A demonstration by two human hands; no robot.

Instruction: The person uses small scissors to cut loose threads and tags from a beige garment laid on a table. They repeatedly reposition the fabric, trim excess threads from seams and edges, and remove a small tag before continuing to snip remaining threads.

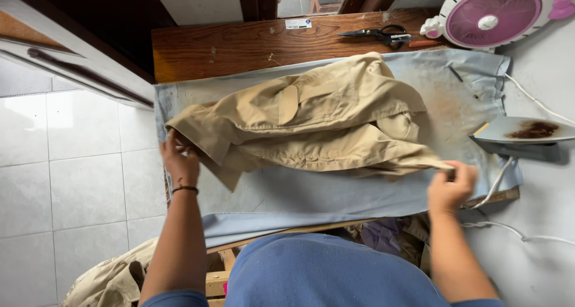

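khaki shirt lies crumpled on pale blue ironing cloth, middle of board. left hand grips bunched fabric at shirt's left end, fingers closed on it. right hand pinches right corner tight. iron rests tipped at right, just beside cloth. scissors on far wooden ledge. pink fan far right.
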